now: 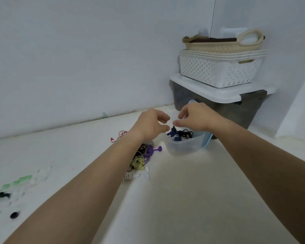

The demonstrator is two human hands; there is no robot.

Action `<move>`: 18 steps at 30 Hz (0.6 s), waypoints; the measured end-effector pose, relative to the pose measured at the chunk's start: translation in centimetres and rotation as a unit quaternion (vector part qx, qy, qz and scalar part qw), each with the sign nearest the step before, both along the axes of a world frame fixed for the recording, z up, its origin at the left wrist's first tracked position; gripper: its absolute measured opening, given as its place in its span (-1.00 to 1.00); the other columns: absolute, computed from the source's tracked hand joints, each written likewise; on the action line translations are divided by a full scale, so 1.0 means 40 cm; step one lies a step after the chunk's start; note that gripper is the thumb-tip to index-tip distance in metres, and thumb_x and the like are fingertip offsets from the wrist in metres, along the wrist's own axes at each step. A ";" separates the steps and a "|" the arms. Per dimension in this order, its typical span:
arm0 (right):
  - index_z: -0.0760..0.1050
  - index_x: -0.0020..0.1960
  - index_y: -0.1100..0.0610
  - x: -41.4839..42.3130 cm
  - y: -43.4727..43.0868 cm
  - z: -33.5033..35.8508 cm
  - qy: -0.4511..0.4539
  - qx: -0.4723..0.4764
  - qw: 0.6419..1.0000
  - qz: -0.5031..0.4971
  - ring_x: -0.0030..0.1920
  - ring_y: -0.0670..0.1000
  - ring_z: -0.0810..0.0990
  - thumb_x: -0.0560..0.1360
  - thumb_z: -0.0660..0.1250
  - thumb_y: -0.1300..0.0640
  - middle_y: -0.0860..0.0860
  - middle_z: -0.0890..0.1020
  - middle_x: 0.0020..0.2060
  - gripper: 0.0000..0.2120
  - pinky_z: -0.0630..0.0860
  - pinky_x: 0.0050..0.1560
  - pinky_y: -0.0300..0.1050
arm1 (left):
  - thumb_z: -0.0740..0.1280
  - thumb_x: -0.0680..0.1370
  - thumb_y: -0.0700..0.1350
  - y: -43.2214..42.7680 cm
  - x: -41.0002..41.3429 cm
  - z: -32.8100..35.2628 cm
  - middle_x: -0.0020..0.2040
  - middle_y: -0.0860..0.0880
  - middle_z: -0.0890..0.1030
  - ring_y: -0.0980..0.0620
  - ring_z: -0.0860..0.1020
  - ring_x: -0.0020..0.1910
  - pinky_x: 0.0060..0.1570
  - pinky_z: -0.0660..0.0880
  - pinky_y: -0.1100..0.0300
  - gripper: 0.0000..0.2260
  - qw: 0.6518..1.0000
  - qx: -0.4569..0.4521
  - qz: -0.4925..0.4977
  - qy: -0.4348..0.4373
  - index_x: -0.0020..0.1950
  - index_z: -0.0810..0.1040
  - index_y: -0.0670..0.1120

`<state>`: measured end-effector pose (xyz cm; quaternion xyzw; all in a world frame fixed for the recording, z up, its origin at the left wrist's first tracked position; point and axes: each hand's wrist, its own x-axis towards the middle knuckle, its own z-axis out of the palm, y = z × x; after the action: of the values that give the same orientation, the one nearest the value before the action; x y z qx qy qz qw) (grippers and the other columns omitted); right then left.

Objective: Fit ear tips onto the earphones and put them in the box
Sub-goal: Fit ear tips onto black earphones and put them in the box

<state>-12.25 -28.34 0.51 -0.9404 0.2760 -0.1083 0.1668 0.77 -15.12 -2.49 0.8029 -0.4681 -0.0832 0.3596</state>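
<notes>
A clear plastic box (185,147) stands on the white table and holds blue and black earphones (179,134). My left hand (152,125) and my right hand (195,117) hover side by side just above the box's far-left rim, fingers loosely curled with nothing visible between them. A tangle of purple, black, yellow and white earphones (143,158) lies left of the box, partly under my left forearm. Red-and-white earphones (120,135) lie further back. Green, clear and black ear tips (12,189) are spread at the far left.
A light blue lid (207,141) leans behind the box. A dark storage bin with a white lid (222,97) sits at the back right, with stacked white baskets (218,69) and a woven basket (224,44) on top. The wall runs along the table's far edge.
</notes>
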 end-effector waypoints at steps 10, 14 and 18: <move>0.65 -0.02 0.05 0.059 0.215 -0.026 -0.035 0.108 0.987 0.110 -0.14 -0.01 0.68 0.50 0.28 0.32 0.01 0.70 -0.14 -0.76 0.58 -0.11 -0.19 | 0.43 0.49 -0.20 0.250 0.029 -0.053 -0.21 0.11 0.64 0.15 0.58 -0.20 -0.29 0.37 0.52 -0.87 0.994 0.017 0.107 -0.025 -0.10 0.67 0.04; 0.64 -0.07 0.10 0.118 0.254 -0.103 0.021 0.038 0.997 0.071 -0.05 0.09 0.65 0.47 0.32 0.29 0.03 0.67 -0.09 -0.84 0.61 0.00 -0.08 | 0.39 0.51 -0.19 0.315 0.029 -0.094 -0.12 0.08 0.63 0.07 0.59 -0.09 -0.08 0.49 0.24 -0.86 0.989 0.028 0.137 -0.039 -0.09 0.64 0.06; 0.41 -0.34 0.13 0.148 0.275 -0.154 0.025 0.006 0.999 0.022 -0.29 0.14 0.57 0.41 0.34 0.25 0.07 0.54 -0.40 -0.81 0.40 -0.38 -0.12 | 0.36 0.54 -0.08 0.353 0.024 -0.131 -0.06 0.11 0.66 0.09 0.61 -0.09 0.00 0.54 0.18 -0.91 0.988 0.031 0.152 -0.005 -0.11 0.64 0.07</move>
<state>-6.33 -17.35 -5.64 -0.9477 0.2597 -0.0797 0.1677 1.72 -1.00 -7.75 0.8757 -0.3398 -0.0384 0.3407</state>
